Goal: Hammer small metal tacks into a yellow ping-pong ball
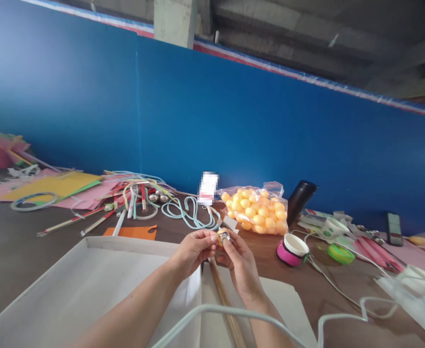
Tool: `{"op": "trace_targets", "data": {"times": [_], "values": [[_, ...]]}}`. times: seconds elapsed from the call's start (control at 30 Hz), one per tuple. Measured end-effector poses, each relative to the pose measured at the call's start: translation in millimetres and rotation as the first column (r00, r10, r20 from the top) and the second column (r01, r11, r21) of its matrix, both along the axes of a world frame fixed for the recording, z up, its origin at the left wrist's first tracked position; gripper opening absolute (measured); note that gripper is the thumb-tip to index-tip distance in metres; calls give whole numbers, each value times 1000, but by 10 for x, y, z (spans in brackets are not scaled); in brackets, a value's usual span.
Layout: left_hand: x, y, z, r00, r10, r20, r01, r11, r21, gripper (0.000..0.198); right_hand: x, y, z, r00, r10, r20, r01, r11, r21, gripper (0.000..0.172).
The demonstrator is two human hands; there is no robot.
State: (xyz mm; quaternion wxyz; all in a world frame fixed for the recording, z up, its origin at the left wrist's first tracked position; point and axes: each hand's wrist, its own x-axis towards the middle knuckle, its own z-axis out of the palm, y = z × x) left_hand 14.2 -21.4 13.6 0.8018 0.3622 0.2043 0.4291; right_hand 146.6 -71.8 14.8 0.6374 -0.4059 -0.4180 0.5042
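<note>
Both hands meet at mid-frame over the edge of a white box lid. My right hand [239, 263] has its thumb and fingers closed on a small shiny silver-and-yellow piece [223, 237], whose exact kind is too small to make out. From the other side, my left hand [198, 249] pinches at the same piece with thumb and forefinger. Little white tags [230, 222] stick up just behind the fingers. Below the hands lies a bundle of thin wooden sticks [222, 299], partly covered by a pale tube [241, 312] arching across the front.
The white lid [133, 280] fills the front left. Behind it lie an orange sheet [136, 233], coiled pale-blue tubes [187, 212] and coloured paper [53, 186]. A bag of orange balls [256, 210], a black cylinder [301, 200] and a pink-banded tape roll [292, 250] stand to the right.
</note>
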Motion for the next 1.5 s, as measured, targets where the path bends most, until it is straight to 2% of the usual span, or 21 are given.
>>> {"op": "trace_targets", "data": {"times": [0.3, 0.57, 1.03, 1.17, 1.5], "values": [[-4, -2, 9, 1000, -2, -18, 3, 1000, 13, 16, 15, 7, -12, 1000, -6, 16, 6, 1000, -4, 33], [-3, -24, 43, 999, 7, -34, -5, 998, 63, 16, -68, -62, 111, 995, -102, 15, 102, 995, -3, 36], [-16, -79, 120, 1000, -17, 18, 15, 991, 130, 16, -70, -109, 148, 997, -66, 32, 63, 994, 94, 34], [-16, -82, 122, 999, -22, 30, 18, 991, 132, 16, -48, -101, 116, 1000, -23, 16, 22, 995, 93, 34], [-8, -88, 138, 1000, -6, 17, 4, 993, 120, 20, -41, -98, 110, 1000, -24, 11, 23, 997, 69, 36]]}}
